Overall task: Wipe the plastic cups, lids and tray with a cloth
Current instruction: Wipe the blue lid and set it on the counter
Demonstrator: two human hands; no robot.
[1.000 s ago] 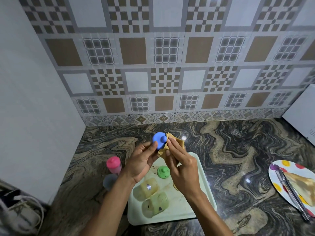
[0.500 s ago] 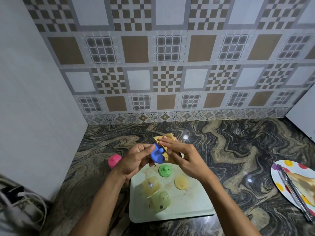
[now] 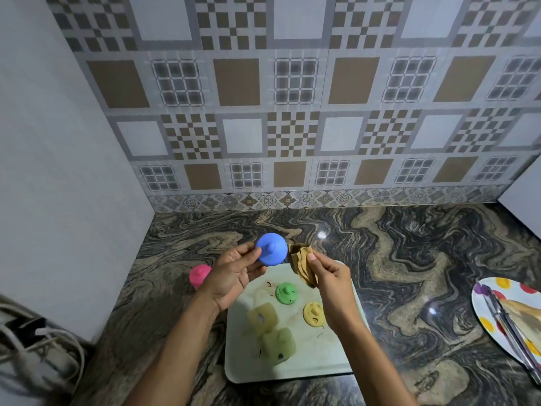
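a: where's the lid sitting relative to your cloth hand?

b: the blue lid [image 3: 272, 249] is pinched by its rim in my left hand [image 3: 234, 273], knob side turned toward me, disc face up on edge. my right hand [image 3: 329, 276] is clenched around the bunched brown cloth [image 3: 303, 263], and the lid lies just to that hand's left, near the cloth but, as far as i can tell, not touching it.

a: so which hand closes the gap?

b: i'd judge the right one, since the cloth only needs a short sideways move to the lid's face. the lid's flat plane stands roughly across that path, so the cloth would meet the knob side first.

a: and the rest?

b: below both hands, on the tray [image 3: 322, 367]: the green lid [image 3: 286, 293], the yellow lid [image 3: 313, 314] tucked under my right wrist, and two cups [image 3: 269, 331] lying on their sides. a pink-capped cup [image 3: 199, 275] stands left of my left hand, off the tray.
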